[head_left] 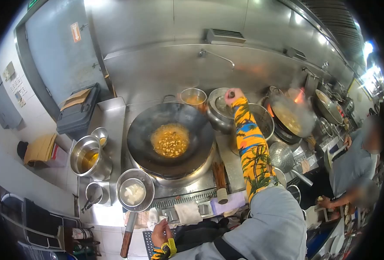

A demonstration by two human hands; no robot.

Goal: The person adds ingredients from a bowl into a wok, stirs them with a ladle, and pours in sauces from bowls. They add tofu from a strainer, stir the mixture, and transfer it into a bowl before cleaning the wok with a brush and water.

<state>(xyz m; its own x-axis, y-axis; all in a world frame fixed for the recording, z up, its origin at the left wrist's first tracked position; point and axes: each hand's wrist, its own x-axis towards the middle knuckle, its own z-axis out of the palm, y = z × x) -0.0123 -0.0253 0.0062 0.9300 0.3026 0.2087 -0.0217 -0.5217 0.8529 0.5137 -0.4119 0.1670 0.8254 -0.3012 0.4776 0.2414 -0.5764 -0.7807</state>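
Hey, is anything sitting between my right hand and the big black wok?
Yes: in this view, the steel pot by the right edge of the wok lies between it and your right hand. I can't tell how high your hand is above it.

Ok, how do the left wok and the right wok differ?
The left wok holds golden-brown pieces; the right wok holds paler contents. Steam clouds the right wok; little shows over the left wok. A flame shows beside the right wok, none beside the left wok. Both are dark.
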